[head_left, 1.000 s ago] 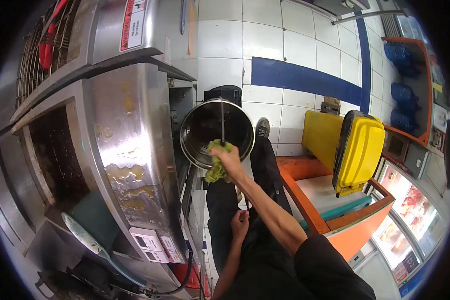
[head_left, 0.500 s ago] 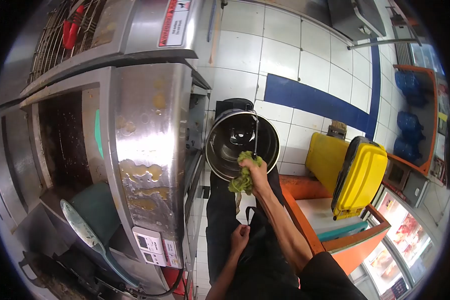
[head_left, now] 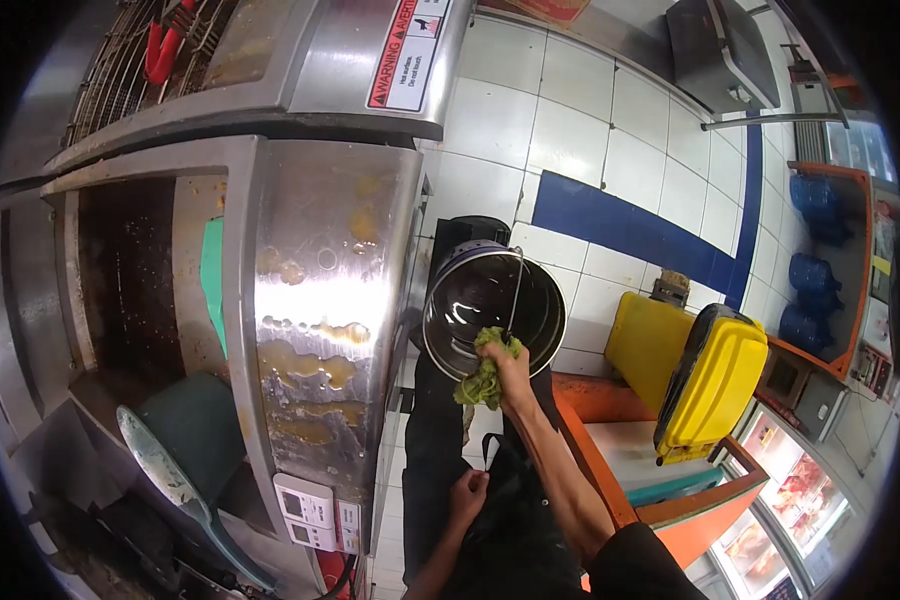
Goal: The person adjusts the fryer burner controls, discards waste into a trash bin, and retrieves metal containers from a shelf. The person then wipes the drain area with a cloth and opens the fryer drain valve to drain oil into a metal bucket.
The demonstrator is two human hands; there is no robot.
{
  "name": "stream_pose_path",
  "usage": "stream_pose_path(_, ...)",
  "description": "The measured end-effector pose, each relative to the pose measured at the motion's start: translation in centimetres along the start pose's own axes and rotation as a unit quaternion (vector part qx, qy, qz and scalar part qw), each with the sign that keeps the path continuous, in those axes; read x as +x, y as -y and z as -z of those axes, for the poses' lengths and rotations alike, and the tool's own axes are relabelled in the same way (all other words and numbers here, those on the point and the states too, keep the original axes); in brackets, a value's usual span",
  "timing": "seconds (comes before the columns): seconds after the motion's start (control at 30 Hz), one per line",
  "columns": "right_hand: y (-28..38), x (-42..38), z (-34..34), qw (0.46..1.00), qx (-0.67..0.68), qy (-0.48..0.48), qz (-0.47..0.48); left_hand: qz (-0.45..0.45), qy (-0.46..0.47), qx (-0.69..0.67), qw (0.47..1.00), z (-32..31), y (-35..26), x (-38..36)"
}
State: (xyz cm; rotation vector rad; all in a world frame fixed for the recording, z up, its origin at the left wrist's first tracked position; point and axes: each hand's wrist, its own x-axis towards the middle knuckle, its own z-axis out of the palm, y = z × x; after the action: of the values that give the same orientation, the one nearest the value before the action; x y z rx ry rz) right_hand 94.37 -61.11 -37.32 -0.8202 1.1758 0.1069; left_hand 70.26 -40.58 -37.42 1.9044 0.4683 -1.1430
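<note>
My right hand (head_left: 508, 378) is closed on a crumpled green cloth (head_left: 482, 383), which bunches out past the fingers. The thin wire handle (head_left: 516, 290) of a metal bucket (head_left: 564, 318) runs down into the same grip. Its dark interior shows bright reflections, and it is in front of my legs. My left hand (head_left: 469, 492) is held low by my dark clothing, fingers drawn together at the lower end of a black strap (head_left: 489, 443). That strap loops up above the fingers.
On the left stands a steel fryer (head_left: 320, 230) with brownish liquid on its top. A green-grey scoop (head_left: 160, 470) rests in it. To the right are an orange-edged counter (head_left: 705, 508) and a yellow bin (head_left: 730, 370). White tiles (head_left: 570, 130) cover the floor.
The view has shifted, so the fryer sits further right and lower. The bucket, cloth and right hand appear slightly lower. Both hands keep their grips.
</note>
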Motion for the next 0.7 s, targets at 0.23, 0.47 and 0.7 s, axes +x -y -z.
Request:
stream_pose_path(0.23, -0.8, -0.2, -3.4, 1.000, 0.026, 0.002, -0.002, -0.001, 0.008, -0.021, 1.000, 0.5, -0.5, 0.1)
stream_pose_path(0.47, -1.9, -0.2, -3.7, 0.999, 0.037, -0.009, 0.009, -0.070, -0.037, -0.046, 0.996, 1.3, -4.2, 2.4)
stream_pose_path(0.7, -1.8, 0.2, -3.6, 0.999, 0.027, 0.018, 0.025, -0.226, -0.277, 0.046, 0.933, 5.2, -21.2, 4.9)
